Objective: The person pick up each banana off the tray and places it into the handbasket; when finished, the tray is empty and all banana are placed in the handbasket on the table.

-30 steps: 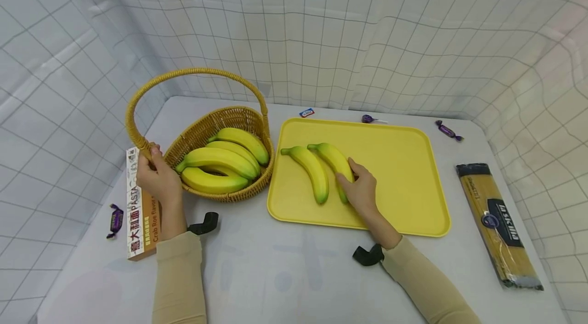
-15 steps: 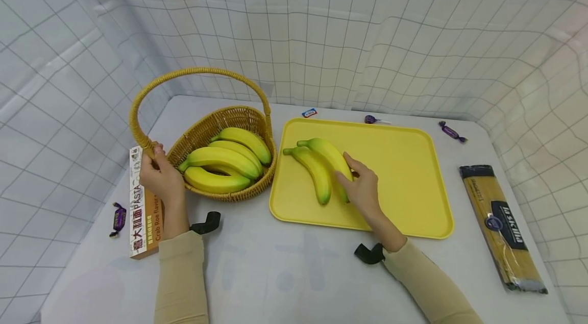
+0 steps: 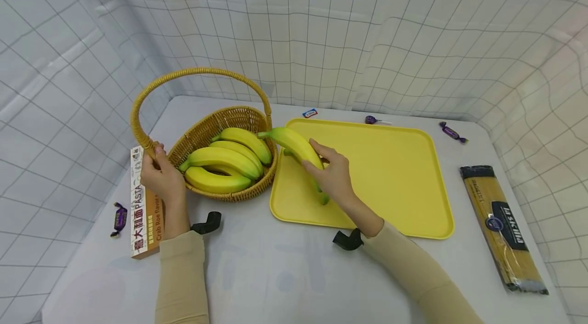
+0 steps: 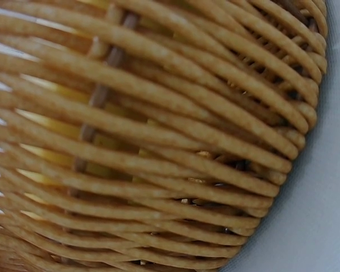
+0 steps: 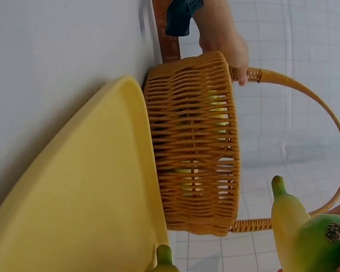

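Observation:
My left hand [image 3: 163,178] grips the handle [image 3: 202,71] of a wicker basket [image 3: 241,116] near its lower left end. Several yellow-green bananas [image 3: 222,160] lie in the basket. My right hand [image 3: 334,173] holds another banana [image 3: 294,143] above the left part of a yellow tray [image 3: 386,176], its stem pointing left to the basket's right rim. Beneath it, mostly covered, a banana [image 3: 324,198] lies on the tray. In the right wrist view the held banana [image 5: 289,221] is raised above the tray. Woven basket side [image 4: 158,141] fills the left wrist view.
A pasta box [image 3: 146,212] lies left of the basket, beside a purple wrapped candy [image 3: 120,219]. Behind the tray lie a small blue-red packet [image 3: 310,113] and a lollipop [image 3: 371,120]. Another purple candy [image 3: 452,131] and a spaghetti pack [image 3: 503,227] are at the right.
My right hand has lifted the banana off the tray and carried it left, over the other banana towards the basket. My left hand has stayed on the handle.

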A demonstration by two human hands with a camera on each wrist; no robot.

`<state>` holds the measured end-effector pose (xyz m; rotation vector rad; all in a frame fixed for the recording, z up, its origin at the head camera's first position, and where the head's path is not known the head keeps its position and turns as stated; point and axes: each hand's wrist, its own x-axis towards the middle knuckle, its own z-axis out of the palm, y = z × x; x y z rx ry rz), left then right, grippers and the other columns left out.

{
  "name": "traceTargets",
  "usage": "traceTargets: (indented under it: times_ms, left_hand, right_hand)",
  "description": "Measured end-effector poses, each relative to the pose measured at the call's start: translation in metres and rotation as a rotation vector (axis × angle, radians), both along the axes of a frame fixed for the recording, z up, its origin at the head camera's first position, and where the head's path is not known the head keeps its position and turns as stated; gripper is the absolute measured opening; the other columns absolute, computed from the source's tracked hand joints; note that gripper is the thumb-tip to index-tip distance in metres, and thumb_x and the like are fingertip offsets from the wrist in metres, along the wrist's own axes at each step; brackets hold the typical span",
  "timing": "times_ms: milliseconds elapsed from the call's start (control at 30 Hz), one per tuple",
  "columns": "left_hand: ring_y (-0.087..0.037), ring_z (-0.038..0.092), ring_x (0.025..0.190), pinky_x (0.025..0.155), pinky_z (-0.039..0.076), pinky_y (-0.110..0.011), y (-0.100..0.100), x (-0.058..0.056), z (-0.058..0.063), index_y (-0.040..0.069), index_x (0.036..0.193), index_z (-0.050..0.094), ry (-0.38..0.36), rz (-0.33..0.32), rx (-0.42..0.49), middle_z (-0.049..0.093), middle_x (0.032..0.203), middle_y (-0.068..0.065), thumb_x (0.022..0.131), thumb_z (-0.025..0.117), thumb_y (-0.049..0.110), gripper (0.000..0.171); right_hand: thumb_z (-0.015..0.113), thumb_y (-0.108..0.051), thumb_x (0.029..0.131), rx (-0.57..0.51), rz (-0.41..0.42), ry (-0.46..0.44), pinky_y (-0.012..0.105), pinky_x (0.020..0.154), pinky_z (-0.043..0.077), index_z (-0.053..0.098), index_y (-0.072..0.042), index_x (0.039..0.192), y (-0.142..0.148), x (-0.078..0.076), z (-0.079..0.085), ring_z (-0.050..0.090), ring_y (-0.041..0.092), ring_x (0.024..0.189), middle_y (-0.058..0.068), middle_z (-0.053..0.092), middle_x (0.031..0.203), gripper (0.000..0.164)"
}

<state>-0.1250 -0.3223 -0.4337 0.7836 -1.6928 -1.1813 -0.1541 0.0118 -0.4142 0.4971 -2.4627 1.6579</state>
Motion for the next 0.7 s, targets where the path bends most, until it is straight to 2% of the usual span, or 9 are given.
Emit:
traceTargets:
  times_ms: [200, 367, 600, 700]
  left_hand:
    - [-0.006, 0.061, 0.105, 0.091, 0.044, -0.018, -0.001, 0.0, -0.001, 0.008, 0.119, 0.069, -0.006, 0.001, -0.002, 0.071, 0.119, -0.007, 0.102, 0.05, 0.03, 0.034]
    - [-0.007, 0.061, 0.106, 0.092, 0.044, -0.019, -0.001, 0.0, -0.001, 0.008, 0.119, 0.069, -0.011, 0.004, 0.005, 0.071, 0.119, -0.008, 0.102, 0.049, 0.029, 0.034]
    - [-0.006, 0.061, 0.108, 0.094, 0.045, -0.019, -0.001, 0.0, 0.0, 0.008, 0.12, 0.069, -0.01, -0.001, 0.016, 0.071, 0.119, -0.006, 0.102, 0.049, 0.029, 0.034]
    - [-0.005, 0.061, 0.108, 0.093, 0.044, -0.019, -0.001, 0.0, 0.0, 0.008, 0.12, 0.069, -0.014, 0.001, 0.018, 0.07, 0.119, -0.005, 0.102, 0.049, 0.03, 0.034]
  right_hand:
    - [0.073, -0.014, 0.086, 0.017, 0.078, 0.023, 0.036, 0.083, 0.056, 0.058, -0.004, 0.134, -0.033, -0.004, 0.007, 0.064, 0.026, 0.109, 0.015, 0.064, 0.13, 0.051]
    - [0.07, -0.017, 0.088, 0.035, 0.138, 0.024, 0.029, 0.077, 0.053, 0.056, -0.005, 0.136, -0.059, -0.012, 0.01, 0.063, 0.025, 0.11, 0.012, 0.062, 0.134, 0.051]
    - [0.068, -0.016, 0.089, 0.066, 0.196, 0.007, 0.033, 0.095, 0.051, 0.054, -0.004, 0.137, -0.093, -0.023, 0.015, 0.056, 0.026, 0.125, 0.014, 0.059, 0.135, 0.051]
    - [0.067, -0.016, 0.09, 0.092, 0.201, -0.01, 0.033, 0.095, 0.051, 0.054, -0.006, 0.137, -0.105, -0.026, 0.015, 0.056, 0.025, 0.126, 0.013, 0.059, 0.135, 0.051]
